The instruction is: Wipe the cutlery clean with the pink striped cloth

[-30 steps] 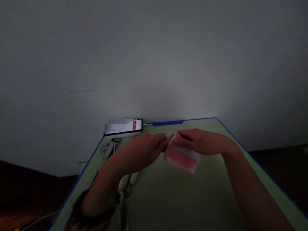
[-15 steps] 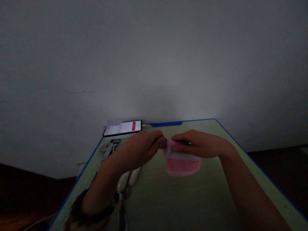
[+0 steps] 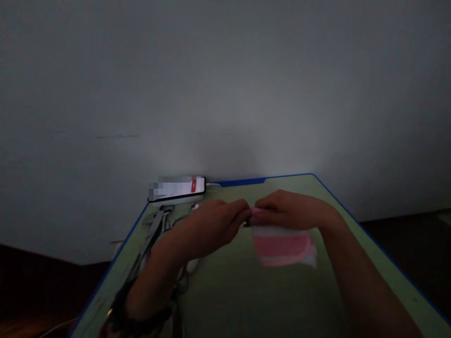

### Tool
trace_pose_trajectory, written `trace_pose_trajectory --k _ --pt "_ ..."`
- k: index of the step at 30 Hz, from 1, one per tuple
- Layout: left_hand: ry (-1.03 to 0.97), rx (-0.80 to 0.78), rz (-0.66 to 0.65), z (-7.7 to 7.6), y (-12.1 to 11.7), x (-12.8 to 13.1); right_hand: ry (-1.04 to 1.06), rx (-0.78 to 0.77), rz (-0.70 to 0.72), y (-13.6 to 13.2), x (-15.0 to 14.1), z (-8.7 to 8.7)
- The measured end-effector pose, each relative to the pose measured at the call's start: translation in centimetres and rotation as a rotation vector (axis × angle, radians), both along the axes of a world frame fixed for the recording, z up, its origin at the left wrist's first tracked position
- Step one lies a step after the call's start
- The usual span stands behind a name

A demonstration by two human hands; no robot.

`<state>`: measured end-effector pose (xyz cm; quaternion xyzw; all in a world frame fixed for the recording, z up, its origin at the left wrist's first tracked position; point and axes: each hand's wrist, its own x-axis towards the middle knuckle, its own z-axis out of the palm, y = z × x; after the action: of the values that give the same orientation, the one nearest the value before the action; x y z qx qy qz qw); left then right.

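A pink-and-white striped cloth (image 3: 282,249) hangs from my right hand (image 3: 285,209), whose fingers are closed round its upper edge. My left hand (image 3: 221,223) is closed in a pinch right beside the cloth's left corner, and the fingertips of both hands nearly meet. Between them a small dark bit with a bright glint shows, too little of it to name. Both hands are held above the green tabletop (image 3: 246,295). A dark beaded bracelet (image 3: 141,321) circles my left wrist.
At the back left a lit phone (image 3: 179,188) rests on a white object, with a white cable (image 3: 213,188) beside it. Several metal tools (image 3: 157,230) lie along the table's left side, partly behind my left arm. A grey wall (image 3: 225,94) stands behind the blue-edged table.
My left hand has moved slightly right and down. The cloth has shifted right, and more of it hangs below my right hand, with a loose corner now showing at its right.
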<state>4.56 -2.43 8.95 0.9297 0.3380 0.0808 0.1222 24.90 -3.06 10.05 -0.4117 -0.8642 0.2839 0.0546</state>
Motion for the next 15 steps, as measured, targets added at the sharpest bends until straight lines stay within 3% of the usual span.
trace_pose_trajectory --k 9,15 --pt "-0.073 -0.233 0.042 0.4 1.4 -2.7 0.018 -0.052 -0.06 -0.2 1.6 0.5" --pt "-0.098 -0.125 0.092 0.0 1.4 -2.5 0.02 -0.053 -0.051 -0.6 2.1 0.8"
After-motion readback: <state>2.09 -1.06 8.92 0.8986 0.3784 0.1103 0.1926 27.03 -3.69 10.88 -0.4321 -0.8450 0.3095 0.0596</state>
